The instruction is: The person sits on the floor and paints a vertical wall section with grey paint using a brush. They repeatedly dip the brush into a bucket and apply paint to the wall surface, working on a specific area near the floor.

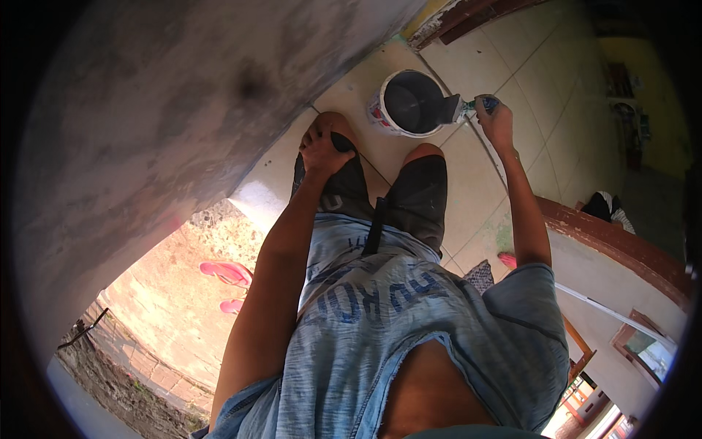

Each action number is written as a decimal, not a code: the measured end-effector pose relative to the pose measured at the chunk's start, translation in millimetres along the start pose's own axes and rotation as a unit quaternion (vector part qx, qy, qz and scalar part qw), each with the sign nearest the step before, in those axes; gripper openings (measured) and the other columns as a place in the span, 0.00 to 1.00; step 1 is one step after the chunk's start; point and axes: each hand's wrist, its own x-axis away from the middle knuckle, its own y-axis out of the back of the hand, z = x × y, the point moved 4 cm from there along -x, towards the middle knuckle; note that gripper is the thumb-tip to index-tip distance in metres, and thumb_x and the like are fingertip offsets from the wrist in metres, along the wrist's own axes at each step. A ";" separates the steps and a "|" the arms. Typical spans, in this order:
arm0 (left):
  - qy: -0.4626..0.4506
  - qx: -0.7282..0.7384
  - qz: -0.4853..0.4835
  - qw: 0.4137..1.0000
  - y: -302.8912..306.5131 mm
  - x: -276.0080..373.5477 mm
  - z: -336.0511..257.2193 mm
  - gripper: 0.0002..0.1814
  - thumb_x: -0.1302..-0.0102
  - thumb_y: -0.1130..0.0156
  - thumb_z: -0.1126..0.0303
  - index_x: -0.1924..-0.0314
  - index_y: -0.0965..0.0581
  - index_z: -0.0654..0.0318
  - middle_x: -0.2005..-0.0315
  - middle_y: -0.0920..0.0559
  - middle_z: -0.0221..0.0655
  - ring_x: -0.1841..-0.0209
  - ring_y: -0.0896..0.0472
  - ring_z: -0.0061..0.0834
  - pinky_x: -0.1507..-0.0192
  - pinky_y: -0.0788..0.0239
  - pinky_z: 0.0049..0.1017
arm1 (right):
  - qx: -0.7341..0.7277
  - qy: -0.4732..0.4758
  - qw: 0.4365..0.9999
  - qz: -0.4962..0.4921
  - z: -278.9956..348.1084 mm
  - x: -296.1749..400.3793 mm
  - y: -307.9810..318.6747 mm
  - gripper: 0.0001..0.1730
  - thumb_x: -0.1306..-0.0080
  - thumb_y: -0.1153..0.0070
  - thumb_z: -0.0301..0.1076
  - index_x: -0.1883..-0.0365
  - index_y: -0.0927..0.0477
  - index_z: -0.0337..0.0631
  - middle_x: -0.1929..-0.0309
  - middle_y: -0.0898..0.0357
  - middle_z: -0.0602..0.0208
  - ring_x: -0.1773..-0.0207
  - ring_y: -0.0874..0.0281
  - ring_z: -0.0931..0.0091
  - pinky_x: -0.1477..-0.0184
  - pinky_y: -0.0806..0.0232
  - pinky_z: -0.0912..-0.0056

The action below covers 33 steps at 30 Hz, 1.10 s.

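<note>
My right hand grips the handle of a paintbrush, whose grey-coated bristles lie over the right rim of a plastic bucket. Dark grey liquid fills part of the bucket, and grey smears coat its inner wall. It stands upright on the tiled floor just beyond my knees. My left hand rests on my left knee with its fingers spread, holding nothing.
A grey, blotchy plastered wall rises close on my left. Pink flip-flops lie on the sunlit ground behind at left. A door frame stands beyond the bucket. At right are a brown-edged low wall and a patterned cloth.
</note>
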 end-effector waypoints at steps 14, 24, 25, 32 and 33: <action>-0.013 0.023 -0.011 1.000 -4.1 1.3 1.4 0.60 0.61 0.24 0.42 0.29 0.43 0.48 0.32 0.42 0.50 0.32 0.41 0.57 0.37 0.41 0.54 | -0.107 0.008 0.994 0.003 0.7 22.6 -11.9 0.11 0.33 0.43 0.33 0.55 0.18 0.38 0.74 0.19 0.52 0.73 0.19 0.74 0.66 0.29 0.69; -0.002 0.002 0.013 1.000 -3.4 2.3 2.9 0.60 0.60 0.25 0.42 0.28 0.46 0.44 0.30 0.45 0.47 0.31 0.43 0.56 0.35 0.42 0.52 | -0.147 -0.009 0.985 -0.090 17.6 28.9 36.3 0.08 0.31 0.46 0.30 0.57 0.20 0.35 0.75 0.19 0.57 0.73 0.18 0.73 0.70 0.29 0.70; -0.012 0.002 0.001 1.000 -3.2 -3.1 0.5 0.60 0.60 0.25 0.41 0.28 0.46 0.44 0.30 0.45 0.47 0.31 0.43 0.56 0.35 0.43 0.52 | -0.194 -0.036 0.974 -0.108 19.5 24.3 44.7 0.08 0.31 0.47 0.29 0.58 0.21 0.35 0.77 0.20 0.60 0.74 0.20 0.76 0.71 0.29 0.71; 0.010 0.008 0.015 1.000 4.7 2.4 -3.6 0.61 0.61 0.25 0.41 0.28 0.46 0.44 0.30 0.45 0.47 0.30 0.43 0.53 0.35 0.43 0.50 | -0.265 -0.022 0.964 -0.027 15.6 38.6 -1.9 0.09 0.27 0.49 0.31 0.56 0.22 0.34 0.78 0.23 0.68 0.77 0.25 0.82 0.74 0.32 0.79; 0.006 0.014 0.015 1.000 4.0 4.4 -2.2 0.61 0.61 0.25 0.41 0.28 0.45 0.44 0.30 0.45 0.46 0.30 0.43 0.53 0.35 0.43 0.50 | -0.262 -0.038 0.964 -0.011 10.2 45.5 -10.7 0.09 0.27 0.49 0.30 0.56 0.22 0.33 0.78 0.23 0.68 0.76 0.24 0.82 0.74 0.31 0.79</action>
